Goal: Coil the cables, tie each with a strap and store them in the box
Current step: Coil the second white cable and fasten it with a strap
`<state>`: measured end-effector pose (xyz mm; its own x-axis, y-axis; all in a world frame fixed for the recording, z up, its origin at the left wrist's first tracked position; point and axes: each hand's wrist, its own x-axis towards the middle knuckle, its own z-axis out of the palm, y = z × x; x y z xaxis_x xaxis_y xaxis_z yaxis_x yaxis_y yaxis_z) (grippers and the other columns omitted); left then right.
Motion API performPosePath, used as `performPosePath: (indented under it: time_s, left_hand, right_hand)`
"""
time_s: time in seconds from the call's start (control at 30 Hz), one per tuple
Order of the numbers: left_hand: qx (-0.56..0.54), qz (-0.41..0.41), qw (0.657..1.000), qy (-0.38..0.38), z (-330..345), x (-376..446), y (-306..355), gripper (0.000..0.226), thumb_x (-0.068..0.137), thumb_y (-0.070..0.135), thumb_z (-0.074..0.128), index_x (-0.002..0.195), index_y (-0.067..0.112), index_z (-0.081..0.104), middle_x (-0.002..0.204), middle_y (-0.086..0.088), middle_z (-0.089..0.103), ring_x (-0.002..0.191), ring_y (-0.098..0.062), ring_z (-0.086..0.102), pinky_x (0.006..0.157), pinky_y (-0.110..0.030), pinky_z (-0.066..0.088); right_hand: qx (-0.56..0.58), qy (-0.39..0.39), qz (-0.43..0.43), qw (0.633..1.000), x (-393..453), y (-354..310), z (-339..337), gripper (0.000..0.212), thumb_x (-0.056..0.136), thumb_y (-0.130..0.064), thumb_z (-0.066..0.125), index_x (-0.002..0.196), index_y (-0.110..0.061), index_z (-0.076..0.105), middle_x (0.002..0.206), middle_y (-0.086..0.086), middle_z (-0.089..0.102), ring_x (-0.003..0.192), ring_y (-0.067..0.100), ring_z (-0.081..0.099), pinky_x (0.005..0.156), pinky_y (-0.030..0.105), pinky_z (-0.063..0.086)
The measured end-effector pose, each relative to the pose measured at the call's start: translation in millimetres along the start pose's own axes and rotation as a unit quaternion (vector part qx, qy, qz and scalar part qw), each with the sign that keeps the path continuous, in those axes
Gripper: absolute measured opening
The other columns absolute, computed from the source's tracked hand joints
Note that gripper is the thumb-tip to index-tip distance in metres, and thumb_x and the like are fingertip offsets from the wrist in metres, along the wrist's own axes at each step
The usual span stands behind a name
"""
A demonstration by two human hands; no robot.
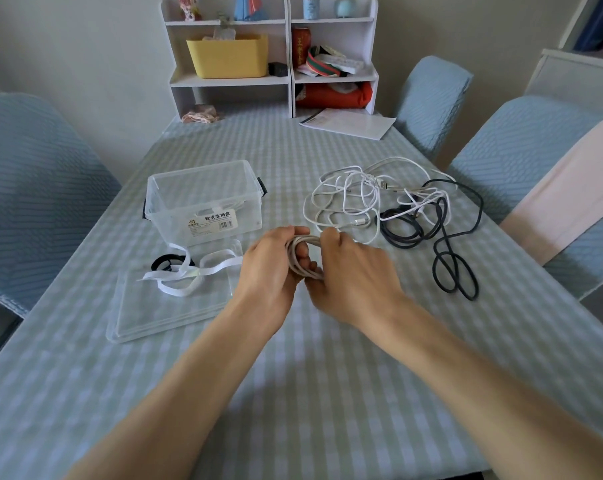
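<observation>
A coiled white cable [301, 252] sits between my two hands above the table's middle. My left hand [272, 263] grips the coil with fingers curled through its loops. My right hand [350, 271] holds the coil's right side, fingers curled over it. A clear plastic box [203, 199] stands open to the left, a white cable faintly visible inside. Its clear lid [154, 317] lies in front of it, with white straps [192, 271] and a black strap [165, 262] on it. Loose white cables [348, 195] and a black cable [445, 244] lie tangled to the right.
A checked cloth covers the table [293, 375]. Blue-covered chairs stand left [33, 188] and right [521, 157], one bearing a pink cloth [570, 185]. A white shelf unit [275, 53] with a yellow bin stands at the far edge, papers [348, 123] beside it.
</observation>
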<state>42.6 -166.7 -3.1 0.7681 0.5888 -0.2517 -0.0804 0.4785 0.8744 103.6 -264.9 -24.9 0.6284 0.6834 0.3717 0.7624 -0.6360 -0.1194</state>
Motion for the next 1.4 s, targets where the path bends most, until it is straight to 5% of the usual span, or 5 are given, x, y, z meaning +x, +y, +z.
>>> performPosePath:
  time_s: [0.23,0.4,0.57,0.83,1.4]
  left_hand:
    - [0.128,0.034,0.99,-0.047,-11,7,8,0.02,0.1,0.004,0.048,0.098,0.002,0.068,0.066,-0.009,0.069,0.062,-0.018,0.068,0.07,-0.034,0.059]
    - [0.278,0.094,0.955,-0.05,-21,10,14,0.019,0.1,0.007,0.054,0.099,0.007,0.073,0.08,-0.009,0.076,0.077,-0.021,0.075,0.069,-0.033,0.061]
    - [0.383,0.097,0.916,-0.076,-18,5,16,0.026,0.098,0.032,0.06,0.092,0.008,0.069,0.076,-0.007,0.074,0.071,-0.023,0.074,0.063,-0.035,0.062]
    - [0.463,0.073,0.877,-0.106,-23,7,18,0.024,0.094,0.031,0.065,0.085,0.01,0.072,0.055,-0.004,0.063,0.044,-0.014,0.054,0.041,-0.023,0.041]
    - [0.545,-0.015,0.823,-0.161,-28,5,31,0.04,0.092,0.044,0.065,0.084,0.005,0.069,0.052,-0.003,0.056,0.044,-0.012,0.045,0.043,-0.022,0.036]
  right_hand:
    - [-0.087,-0.005,-0.036,0.995,11,14,2,0.029,0.094,-0.031,0.049,0.114,-0.011,0.044,0.104,0.008,0.066,0.091,0.034,0.068,0.062,0.034,0.03]
    - [-0.128,0.007,-0.059,0.99,16,20,6,0.03,0.071,-0.025,0.076,0.086,-0.009,0.056,0.065,0.008,0.064,0.048,0.032,0.062,0.047,0.026,0.013]
    - [-0.059,0.018,-0.084,0.995,12,23,8,0.027,0.098,-0.032,0.049,0.112,-0.01,0.049,0.099,0.008,0.067,0.084,0.035,0.068,0.059,0.033,0.028]
    - [-0.025,0.02,-0.101,0.994,9,31,9,0.025,0.094,-0.031,0.051,0.108,-0.01,0.047,0.096,0.009,0.067,0.081,0.038,0.067,0.057,0.033,0.028]
    - [0.023,0.01,-0.179,0.984,4,31,12,0.032,0.086,-0.04,0.058,0.104,-0.016,0.048,0.081,0.0,0.063,0.059,0.031,0.06,0.049,0.029,0.025]
